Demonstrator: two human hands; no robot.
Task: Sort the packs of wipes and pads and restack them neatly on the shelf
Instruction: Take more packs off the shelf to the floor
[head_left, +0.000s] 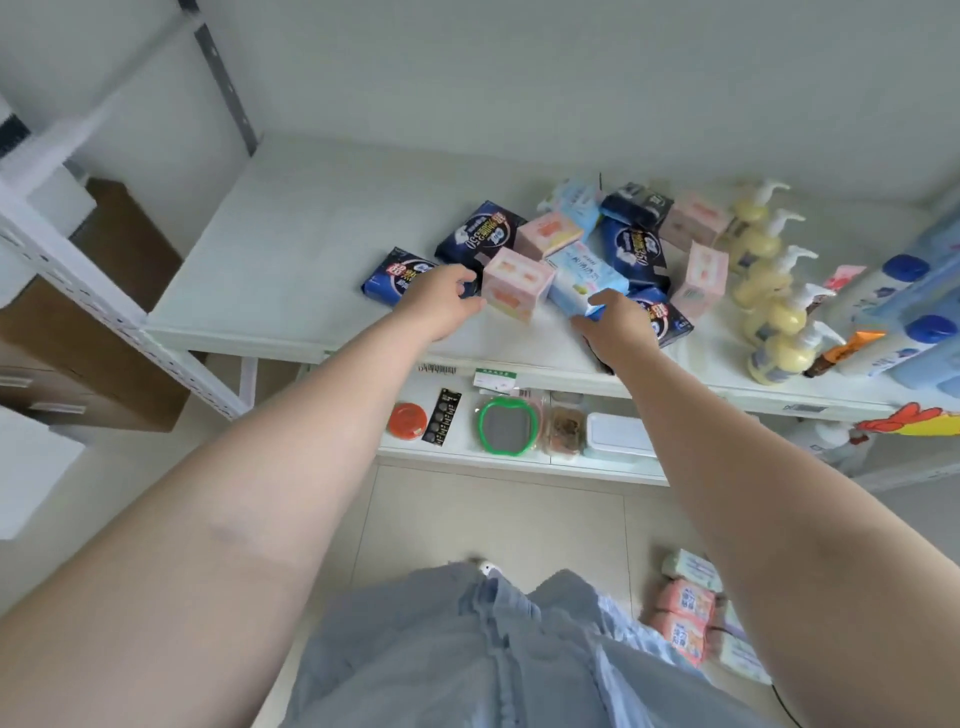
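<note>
The left hand (445, 303) reaches over the front edge of the shelf (270, 270), its fingers curled at the left side of a pink box (516, 284) that stands tilted near that edge; whether they close on the box or on the dark blue pack (400, 274) just behind the knuckles I cannot tell. The right hand (613, 321) grips the near end of a light blue pack (587, 275), thumb on top and fingers curled under it. That pack lies slanted, its far end resting against the heap.

The heap sits in the middle of the shelf toward the right: more dark blue packs, at least 3 more pink boxes and another light blue pack, all lying at odd angles on one another. The left half of the shelf is bare white board. A row of yellow pump bottles (768, 291) stands right of the heap.

The sorting looks barely begun, with nothing stacked yet. The next move calls for lifting both picks free without dragging neighbours off the front edge, then setting them toward the left end, each kind in its own squared stack.
</note>
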